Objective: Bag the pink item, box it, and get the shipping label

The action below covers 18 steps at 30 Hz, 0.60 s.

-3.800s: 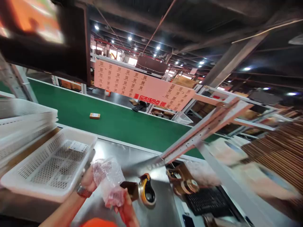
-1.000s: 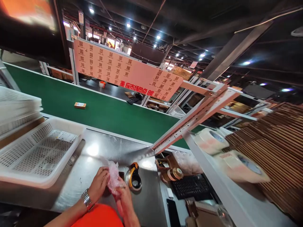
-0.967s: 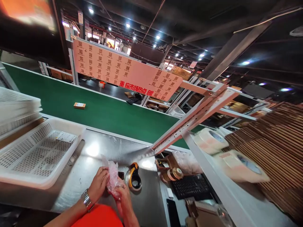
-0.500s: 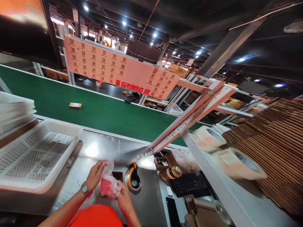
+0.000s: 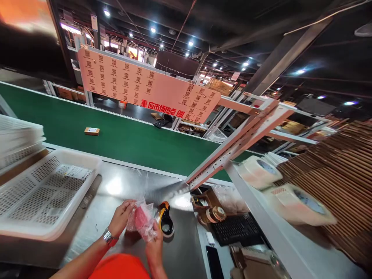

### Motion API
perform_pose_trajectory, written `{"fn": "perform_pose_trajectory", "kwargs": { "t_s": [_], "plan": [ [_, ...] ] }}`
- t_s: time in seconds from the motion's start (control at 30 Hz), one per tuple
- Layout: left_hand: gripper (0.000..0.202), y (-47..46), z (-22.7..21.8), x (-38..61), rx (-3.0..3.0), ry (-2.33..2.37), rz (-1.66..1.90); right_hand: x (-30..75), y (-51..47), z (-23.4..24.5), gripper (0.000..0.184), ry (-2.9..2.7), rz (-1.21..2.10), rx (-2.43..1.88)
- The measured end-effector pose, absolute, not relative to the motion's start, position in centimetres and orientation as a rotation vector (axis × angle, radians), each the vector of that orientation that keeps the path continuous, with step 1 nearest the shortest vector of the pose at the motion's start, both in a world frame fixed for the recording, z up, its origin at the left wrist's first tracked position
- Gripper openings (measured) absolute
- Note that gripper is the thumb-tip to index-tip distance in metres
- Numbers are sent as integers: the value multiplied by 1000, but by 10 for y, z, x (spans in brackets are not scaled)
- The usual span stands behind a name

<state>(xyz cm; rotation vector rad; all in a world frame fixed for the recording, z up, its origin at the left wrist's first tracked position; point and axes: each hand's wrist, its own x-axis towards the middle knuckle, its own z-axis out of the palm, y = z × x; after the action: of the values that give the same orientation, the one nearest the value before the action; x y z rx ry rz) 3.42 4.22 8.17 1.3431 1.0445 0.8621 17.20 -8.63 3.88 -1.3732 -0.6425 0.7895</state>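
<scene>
Between both hands is a red item in clear bubble wrap (image 5: 142,220), held above the metal table (image 5: 181,236). My left hand (image 5: 123,217), with a watch on its wrist, pinches the wrap's left edge. On the lower right side, my right hand (image 5: 155,242) has its fingers closed on the wrap. What the red item is, I cannot make out through the plastic. Just right of the hands lies an orange and black tape dispenser (image 5: 165,219) with a roll of tape in it. A dark shape sits under the wrap, mostly hidden.
A white perforated basket (image 5: 55,228) with a label sheet stands left. Behind the table runs a green conveyor belt (image 5: 130,147) carrying a small cardboard box (image 5: 92,131). To the right are a keyboard (image 5: 238,228), a phone (image 5: 214,261), tape rolls (image 5: 302,203) and stacked cardboard (image 5: 328,166).
The wrapped red item has moved slightly right and up and is turned between the hands. The wrap's upper part now spreads to the right. Both hands keep hold of it.
</scene>
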Motion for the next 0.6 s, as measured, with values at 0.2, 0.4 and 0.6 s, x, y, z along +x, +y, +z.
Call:
{"fn": "perform_pose_trajectory", "kwargs": {
  "t_s": [0.2,0.4,0.6],
  "plan": [
    [77,33,64,35,1489,1036,898,179,-90,58,30,-1001,731,-1552],
    [65,12,28,35,1891,998,969,172,-76,46,39,-347,1072,-1315],
    [47,-5,22,35,2100,898,1048,177,-77,37,52,-771,1056,-1466]
  ]
}}
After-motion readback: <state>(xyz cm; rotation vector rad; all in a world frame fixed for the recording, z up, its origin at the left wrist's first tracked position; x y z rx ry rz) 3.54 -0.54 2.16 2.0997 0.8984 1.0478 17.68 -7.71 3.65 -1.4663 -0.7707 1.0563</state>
